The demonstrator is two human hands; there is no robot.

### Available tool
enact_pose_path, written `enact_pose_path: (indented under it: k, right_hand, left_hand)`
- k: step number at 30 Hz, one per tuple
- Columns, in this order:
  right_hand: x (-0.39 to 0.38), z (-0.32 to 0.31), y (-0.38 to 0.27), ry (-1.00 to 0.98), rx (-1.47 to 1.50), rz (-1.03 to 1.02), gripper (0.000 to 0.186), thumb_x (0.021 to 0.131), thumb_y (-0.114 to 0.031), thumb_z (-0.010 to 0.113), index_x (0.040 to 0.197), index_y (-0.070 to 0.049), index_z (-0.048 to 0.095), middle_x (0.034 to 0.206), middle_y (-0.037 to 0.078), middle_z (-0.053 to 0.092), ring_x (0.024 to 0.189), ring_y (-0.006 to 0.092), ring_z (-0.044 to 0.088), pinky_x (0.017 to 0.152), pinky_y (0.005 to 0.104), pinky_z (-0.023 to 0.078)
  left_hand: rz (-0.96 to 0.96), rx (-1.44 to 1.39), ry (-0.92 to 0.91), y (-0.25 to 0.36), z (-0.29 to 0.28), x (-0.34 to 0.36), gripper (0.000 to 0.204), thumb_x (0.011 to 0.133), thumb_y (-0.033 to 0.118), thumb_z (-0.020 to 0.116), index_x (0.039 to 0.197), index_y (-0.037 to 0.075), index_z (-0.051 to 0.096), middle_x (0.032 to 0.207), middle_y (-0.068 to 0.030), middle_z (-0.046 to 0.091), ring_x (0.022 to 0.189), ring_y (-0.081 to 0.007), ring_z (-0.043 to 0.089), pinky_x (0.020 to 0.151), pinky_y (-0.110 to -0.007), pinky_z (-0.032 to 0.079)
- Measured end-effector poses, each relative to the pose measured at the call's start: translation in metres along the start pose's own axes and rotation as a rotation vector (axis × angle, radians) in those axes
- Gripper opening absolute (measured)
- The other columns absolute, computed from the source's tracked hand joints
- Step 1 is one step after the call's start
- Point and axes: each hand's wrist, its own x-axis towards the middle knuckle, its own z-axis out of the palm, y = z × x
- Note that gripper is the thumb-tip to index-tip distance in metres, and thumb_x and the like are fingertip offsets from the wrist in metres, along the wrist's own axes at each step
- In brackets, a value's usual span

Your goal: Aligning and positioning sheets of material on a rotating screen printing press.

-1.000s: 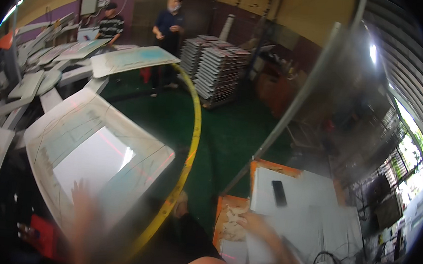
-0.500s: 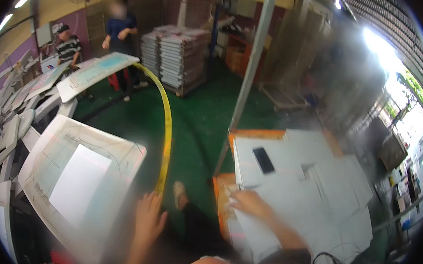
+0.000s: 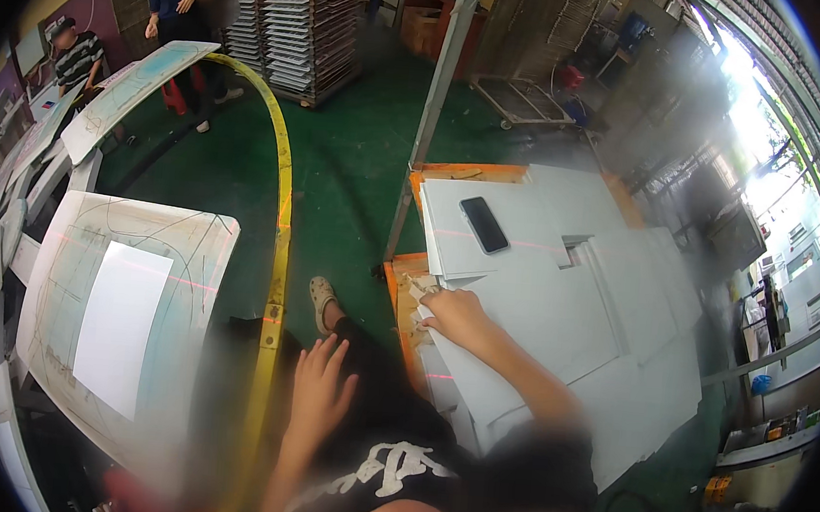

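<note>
My left hand [image 3: 323, 384] hangs open, fingers spread, between the pale platen [image 3: 204, 254] and my leg. On that platen lies a white rectangular sheet [image 3: 123, 325], crossed by a red laser line. My right hand [image 3: 452, 312] is curled over the left edge of stacked white sheets [image 3: 558, 335], gripping at the edge beside crumpled beige paper [image 3: 415, 285]. The stack rests on an orange board [image 3: 455, 170]; a black phone [image 3: 484, 225] lies on the sheets.
A yellow curved rail [image 3: 284, 179] borders more platens [image 3: 125, 89] at left. Two co-workers [image 3: 174, 6] [image 3: 77, 55] are beyond them. A rack of boards [image 3: 292, 40], a metal post [image 3: 433, 113] and a wheeled trolley [image 3: 523, 101] stand farther back.
My view has swung down and rightward. My left hand has moved rightward off the platen and sheet. My right hand has stayed at the stack's left edge, fingers bent.
</note>
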Motion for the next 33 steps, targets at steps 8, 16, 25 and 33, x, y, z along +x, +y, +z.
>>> enact_pose_path:
  k: [8,16,25,33]
  right_hand:
    - [0.008,0.007,0.005,0.204,0.041,-0.089,0.037,0.078,-0.035,0.071,0.100,-0.006,0.064,0.091,0.016,0.066,0.088,0.0324,0.065,0.072,0.0435,0.052]
    - [0.000,0.008,0.007,-0.012,0.079,-0.032,0.032,0.079,-0.029,0.070,0.099,-0.005,0.064,0.097,0.016,0.066,0.090,0.0335,0.064,0.074,0.0449,0.051]
    - [-0.014,0.011,0.009,0.191,0.117,-0.076,0.040,0.081,-0.028,0.067,0.114,-0.006,0.061,0.107,0.014,0.065,0.101,0.0298,0.062,0.080,0.0416,0.051]
    - [-0.012,-0.004,0.005,0.170,0.145,-0.059,0.047,0.082,-0.031,0.068,0.123,-0.009,0.060,0.121,0.011,0.062,0.117,0.0285,0.056,0.092,0.0381,0.047]
  left_hand:
    - [0.018,-0.005,-0.005,-0.002,0.007,0.006,0.055,0.085,0.019,0.064,0.135,0.008,0.045,0.139,-0.0161,0.044,0.129,-0.0375,0.041,0.108,-0.052,0.028]
    - [0.038,0.007,0.018,-0.005,0.021,-0.001,0.055,0.084,0.021,0.065,0.135,0.009,0.045,0.136,-0.0144,0.046,0.127,-0.0343,0.043,0.108,-0.051,0.029]
    - [0.027,-0.042,-0.008,-0.004,0.013,-0.003,0.053,0.086,0.018,0.063,0.135,0.008,0.046,0.137,-0.0145,0.045,0.128,-0.0342,0.042,0.109,-0.050,0.028]
    - [0.018,-0.064,-0.005,-0.008,0.013,-0.007,0.058,0.081,0.016,0.067,0.135,0.009,0.046,0.139,-0.0127,0.045,0.129,-0.0323,0.042,0.108,-0.051,0.028]
